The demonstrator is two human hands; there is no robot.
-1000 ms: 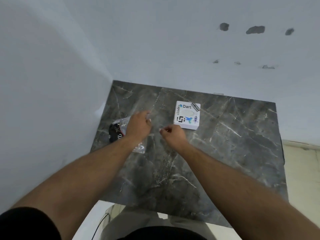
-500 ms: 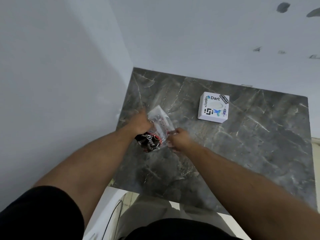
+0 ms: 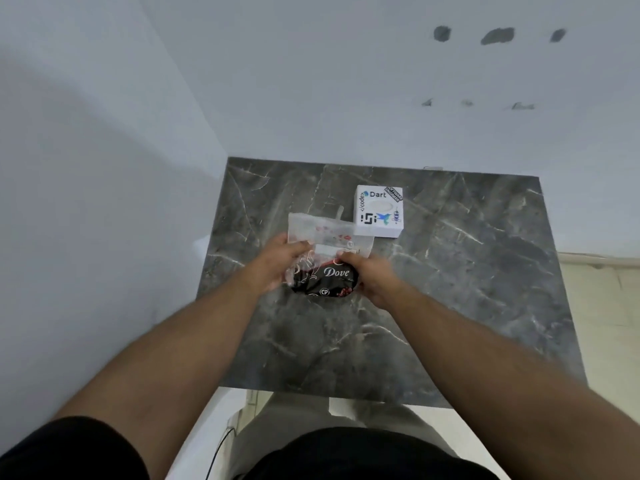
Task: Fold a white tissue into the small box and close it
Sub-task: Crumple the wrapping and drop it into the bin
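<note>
I see no loose white tissue anywhere yet — my guess is that it sits inside the clear plastic packet (image 3: pixel 329 252) that I am holding over the middle of the desk (image 3: pixel 450 306), though the wrap is too glossy for me to make out its contents beyond a dark label printed "Dove" on the lower half. The small box (image 3: pixel 378 211), white with stickers on its lid, stands shut on the desk just beyond the packet's upper right corner, apparently not touching it.

So I judge this to be the very first step: getting a tissue out. Nothing has gone into the box, and the lid is not yet lifted.

My left hand (image 3: pixel 277 263) grips the packet's left edge, thumb on top, fingers curled beneath. My right hand (image 3: pixel 372 275) pinches the right side near the top of the dark label (thumb and forefinger close together on the film). Both forearms reach straight ahead from the bottom of the view, wrists angled inward so that the hands face each other across the packet.

Next I would need to find the opening — probably the pale flap at the upper end — and draw out a single sheet without tearing it, then free a hand to open the box.
</note>
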